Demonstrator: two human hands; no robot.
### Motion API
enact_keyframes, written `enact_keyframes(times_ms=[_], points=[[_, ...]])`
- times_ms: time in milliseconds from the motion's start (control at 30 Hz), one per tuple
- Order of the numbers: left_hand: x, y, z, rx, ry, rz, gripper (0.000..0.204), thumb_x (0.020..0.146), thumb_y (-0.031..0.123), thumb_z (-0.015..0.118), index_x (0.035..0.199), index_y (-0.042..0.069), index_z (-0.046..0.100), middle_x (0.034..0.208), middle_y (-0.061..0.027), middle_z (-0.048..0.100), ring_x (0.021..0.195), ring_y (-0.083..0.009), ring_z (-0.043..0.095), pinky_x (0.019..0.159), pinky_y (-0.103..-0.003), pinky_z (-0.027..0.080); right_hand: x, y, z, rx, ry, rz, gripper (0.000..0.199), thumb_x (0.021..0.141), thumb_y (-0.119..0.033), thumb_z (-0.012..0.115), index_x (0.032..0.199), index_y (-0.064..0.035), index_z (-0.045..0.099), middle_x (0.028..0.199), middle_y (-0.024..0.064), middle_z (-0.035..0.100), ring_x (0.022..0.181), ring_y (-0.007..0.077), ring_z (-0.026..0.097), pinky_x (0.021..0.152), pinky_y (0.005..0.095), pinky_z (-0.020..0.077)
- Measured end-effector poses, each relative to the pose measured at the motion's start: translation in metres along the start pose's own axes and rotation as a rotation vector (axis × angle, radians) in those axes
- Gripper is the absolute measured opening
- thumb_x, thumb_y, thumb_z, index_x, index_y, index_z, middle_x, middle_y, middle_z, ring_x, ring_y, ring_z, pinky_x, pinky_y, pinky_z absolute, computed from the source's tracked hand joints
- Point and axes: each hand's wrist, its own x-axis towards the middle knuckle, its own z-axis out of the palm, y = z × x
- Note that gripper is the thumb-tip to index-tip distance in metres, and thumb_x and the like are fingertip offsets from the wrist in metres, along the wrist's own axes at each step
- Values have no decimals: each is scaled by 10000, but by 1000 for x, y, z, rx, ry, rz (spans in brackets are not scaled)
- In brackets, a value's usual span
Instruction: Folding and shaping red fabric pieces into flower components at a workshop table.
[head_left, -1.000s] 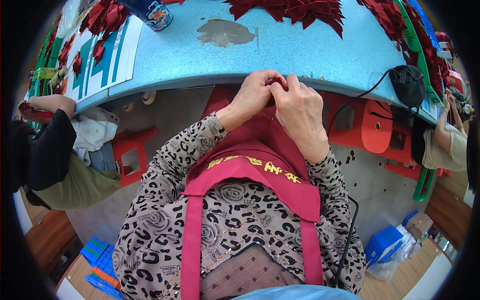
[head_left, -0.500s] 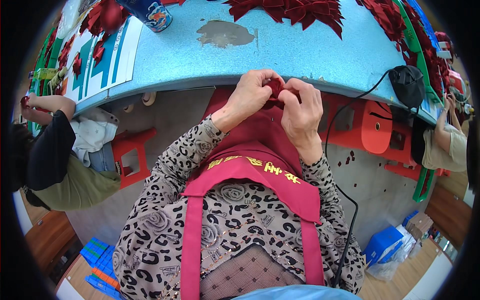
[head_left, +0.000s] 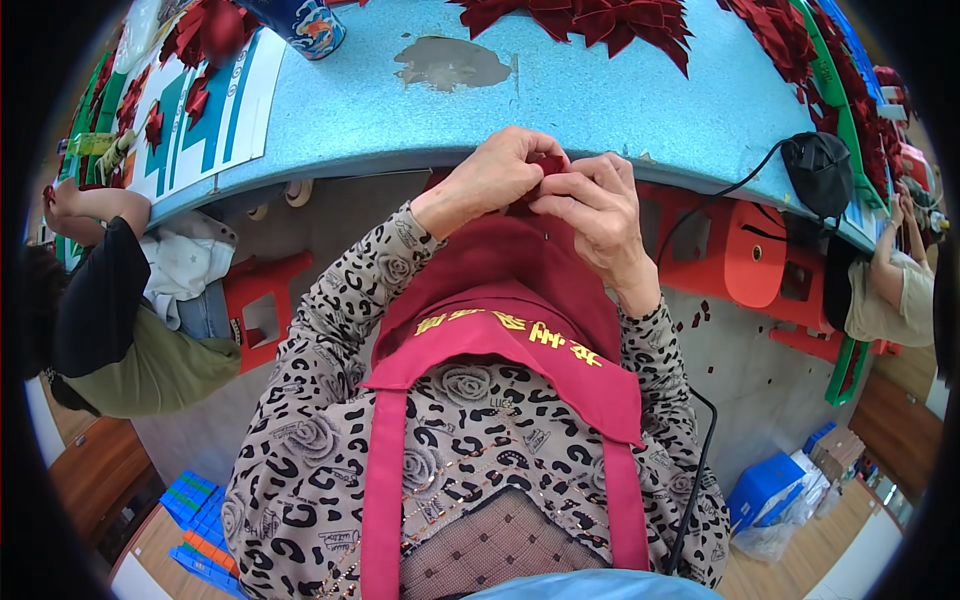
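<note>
Both hands have barely shifted: left hand (head_left: 490,180) and right hand (head_left: 590,205) pinch a small red piece (head_left: 548,165) between their fingertips. Shaping it seems underway; finer fingertip pressure looks needed.

Leopard-print sleeves (head_left: 340,300); dark-red apron (head_left: 520,330)

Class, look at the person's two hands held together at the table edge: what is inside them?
A small dark red piece shows between the left hand and right hand, pinched by fingertips. Most of it is covered by the fingers, so its shape cannot be told.
</note>
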Motion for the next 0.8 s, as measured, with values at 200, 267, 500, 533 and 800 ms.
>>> enact_keyframes(times_ms=[200,267,500,533,800], points=[[4,-13,-7,49,31,-36,235,753,-62,462,922,-21,620,804,-10,604,707,-52,516,608,-186,427,9,-7,10,-4,-110,85,141,628,-46,579,743,-68,658,842,4,612,810,207,557,734,334,417],[4,-20,-10,46,96,26,240,747,-64,465,923,-21,623,800,-14,605,715,-61,523,618,-198,438,12,-17,16,-91,-128,137,151,635,-25,580,755,-66,662,832,12,606,813,216,557,738,329,419],[-10,-32,-27,84,156,177,241,764,-53,448,925,-20,623,820,-31,619,724,-69,535,626,-211,451,19,-34,43,-100,-42,163,187,635,23,580,788,-40,667,855,35,594,813,235,553,679,327,459],[-12,-33,-26,114,195,234,240,768,-51,443,925,-20,622,823,-32,620,720,-66,535,622,-208,450,19,-34,47,-59,-1,180,191,632,28,580,791,-34,666,868,36,595,814,241,553,665,328,468],[-7,-7,4,-332,362,273,161,834,-21,461,888,-23,613,771,-39,625,702,-68,565,603,-213,475,15,-15,36,169,287,237,381,635,132,475,961,-2,618,929,122,603,880,267,575,751,335,504]])
